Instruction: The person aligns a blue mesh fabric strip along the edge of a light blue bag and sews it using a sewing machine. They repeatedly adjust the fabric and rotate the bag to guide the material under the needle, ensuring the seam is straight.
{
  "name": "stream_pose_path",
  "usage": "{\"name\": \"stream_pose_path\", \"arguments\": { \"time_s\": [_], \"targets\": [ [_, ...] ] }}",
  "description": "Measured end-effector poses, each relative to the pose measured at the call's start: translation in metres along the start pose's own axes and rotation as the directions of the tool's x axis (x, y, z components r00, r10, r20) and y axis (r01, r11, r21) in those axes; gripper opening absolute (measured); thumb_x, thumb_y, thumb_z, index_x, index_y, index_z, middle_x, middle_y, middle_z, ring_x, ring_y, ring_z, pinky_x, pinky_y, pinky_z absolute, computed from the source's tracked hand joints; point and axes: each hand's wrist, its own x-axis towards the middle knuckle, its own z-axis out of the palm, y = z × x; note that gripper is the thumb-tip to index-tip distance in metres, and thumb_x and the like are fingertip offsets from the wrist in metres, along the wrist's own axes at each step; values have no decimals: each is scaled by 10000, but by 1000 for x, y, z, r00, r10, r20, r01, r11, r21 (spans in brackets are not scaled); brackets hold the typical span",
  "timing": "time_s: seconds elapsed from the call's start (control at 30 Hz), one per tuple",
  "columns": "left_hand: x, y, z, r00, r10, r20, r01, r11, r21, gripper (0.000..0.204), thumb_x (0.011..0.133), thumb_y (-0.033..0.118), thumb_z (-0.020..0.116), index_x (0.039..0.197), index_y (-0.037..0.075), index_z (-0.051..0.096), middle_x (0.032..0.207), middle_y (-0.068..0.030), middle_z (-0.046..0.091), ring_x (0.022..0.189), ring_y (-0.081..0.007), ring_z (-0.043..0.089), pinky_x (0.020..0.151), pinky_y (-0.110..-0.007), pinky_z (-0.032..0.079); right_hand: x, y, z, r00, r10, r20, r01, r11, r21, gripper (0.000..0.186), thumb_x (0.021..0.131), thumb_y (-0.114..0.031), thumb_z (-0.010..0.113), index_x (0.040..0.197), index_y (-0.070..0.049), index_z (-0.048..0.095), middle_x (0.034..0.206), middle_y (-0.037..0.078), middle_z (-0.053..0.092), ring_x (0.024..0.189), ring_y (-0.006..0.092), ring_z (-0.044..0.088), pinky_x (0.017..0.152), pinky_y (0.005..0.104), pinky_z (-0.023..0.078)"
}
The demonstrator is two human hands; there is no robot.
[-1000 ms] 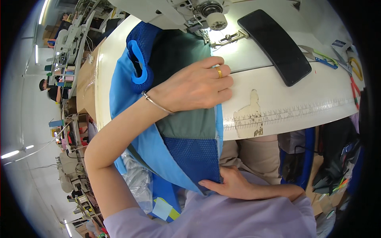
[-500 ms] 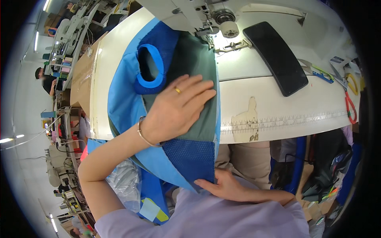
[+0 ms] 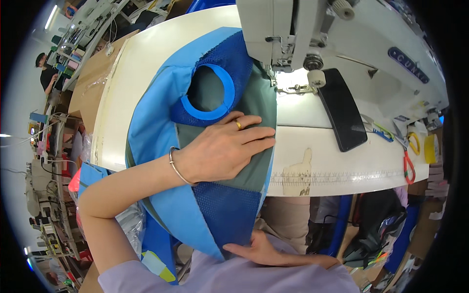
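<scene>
A sewn fabric piece [image 3: 156, 117] of light blue cloth, dark blue mesh and grey-green lining lies on the sewing table. Its round opening [image 3: 207, 115] has a bright blue bound rim. The right edge of the piece runs up to the presser foot [image 3: 273, 84] of a white sewing machine [image 3: 266, 34]. My left hand [image 3: 220, 151] rests flat on the lining just below the opening, fingers stretched toward that edge. Near my lap, my right hand [image 3: 261, 250] pinches the lower edge of the mesh, thumb on top; its other fingers are partly hidden.
Right of the presser foot lies a black phone [image 3: 344, 112]. Scissors with red handles [image 3: 409, 166] and a yellow tape roll [image 3: 431, 149] are at the table's right end. A ruler strip [image 3: 342, 178] follows the front edge. A person [image 3: 46, 73] sits among machines far left.
My view has shifted, bringing more of the machine into the picture. The round opening now shows wider and rounder. Both hands keep about the same places on the fabric.
</scene>
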Motion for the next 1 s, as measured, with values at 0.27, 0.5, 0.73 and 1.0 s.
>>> {"name": "stream_pose_path", "arguments": {
  "time_s": [0.27,0.5,0.73,1.0],
  "targets": [
    [19,-23,-3,998,37,-41,-40,996,-76,385,787,-20,678,1164,49,721,1253,-82,683,1153,-311,640,1009,-434,531,11,-8,-11,994,102,31,-100,993,-66,278,975,-159,783,1168,31,723,1096,42,764,962,59,652,818,241,540],
    [43,-47,-6,998,56,-24,-56,998,5,390,815,-17,647,1195,49,705,1256,-86,690,1175,-289,636,1077,-443,500,34,-3,-22,992,-126,-27,129,975,180,292,990,-150,766,1212,32,709,1114,42,746,988,62,645,842,234,536],
    [39,-38,-8,998,-18,-56,20,1000,23,380,840,-13,646,1213,35,702,1296,-112,696,1186,-330,649,1039,-449,535,38,-5,-26,977,-174,-121,196,960,201,247,979,-102,766,1184,23,710,1081,37,754,952,58,658,819,237,548],
    [-13,33,-10,996,-43,-76,47,998,46,460,705,-16,695,1163,-40,716,1247,-182,691,1144,-368,669,978,-486,569,26,2,-19,973,-216,-83,217,976,-4,159,948,-95,759,1064,11,740,946,34,763,851,52,655,751,250,530]
  ]
}}
